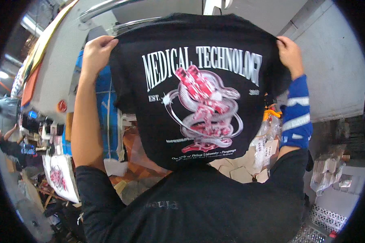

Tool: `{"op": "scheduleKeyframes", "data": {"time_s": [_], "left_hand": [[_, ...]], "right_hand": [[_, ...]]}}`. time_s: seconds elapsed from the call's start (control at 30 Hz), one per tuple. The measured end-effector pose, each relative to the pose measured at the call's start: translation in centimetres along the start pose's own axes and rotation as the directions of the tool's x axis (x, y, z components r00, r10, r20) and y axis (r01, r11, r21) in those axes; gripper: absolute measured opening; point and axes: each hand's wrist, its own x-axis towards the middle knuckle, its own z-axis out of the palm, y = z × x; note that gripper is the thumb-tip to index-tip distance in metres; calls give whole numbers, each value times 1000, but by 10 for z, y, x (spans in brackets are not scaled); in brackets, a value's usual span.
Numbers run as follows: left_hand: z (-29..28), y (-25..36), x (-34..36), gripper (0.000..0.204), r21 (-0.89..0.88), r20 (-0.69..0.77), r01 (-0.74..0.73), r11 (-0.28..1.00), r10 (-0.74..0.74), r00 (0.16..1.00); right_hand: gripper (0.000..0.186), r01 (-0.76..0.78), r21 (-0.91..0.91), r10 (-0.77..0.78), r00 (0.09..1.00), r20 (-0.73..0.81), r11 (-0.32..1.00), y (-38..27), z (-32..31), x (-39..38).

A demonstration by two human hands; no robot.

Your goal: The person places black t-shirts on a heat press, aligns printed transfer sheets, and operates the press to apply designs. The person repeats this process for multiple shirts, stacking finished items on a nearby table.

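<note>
A black T-shirt [162, 109] hangs spread out in front of me, with white lettering and a pink, red and silver print on it. At its upper left, by the shoulder, my left hand [96, 52] pinches the cloth. My right hand [290, 54] grips the opposite shoulder at the upper right. Between the two hands the fabric is stretched fairly flat, and its lower edge reaches down close to my chest. A blue sleeve with white bands [296, 113] covers part of my right forearm.
Behind the shirt are metal bars [105, 10] and a blue panel [105, 109]. Cardboard pieces [241, 172] and clear plastic lie below right. A white printed sheet [61, 178] stands at lower left. Another person [10, 141] is at the far left. A wrapped bundle [328, 166] sits at right.
</note>
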Motion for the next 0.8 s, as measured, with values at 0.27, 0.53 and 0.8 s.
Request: {"op": "scheduleKeyframes", "data": {"time_s": [0.27, 0.53, 0.8], "left_hand": [[130, -63, 39, 24, 169, 220, 436, 884, -465, 858], [192, -85, -46, 19, -485, 78, 586, 649, -635, 768], [261, 33, -96, 37, 67, 219, -438, 897, 415, 883]], "right_hand": [[32, -540, -161, 563, 807, 181, 826, -25, 168, -27], [36, -723, 178, 698, 691, 189, 667, 6, 227, -95], [52, 100, 53, -112, 935, 337, 994, -170, 217, -127]]}}
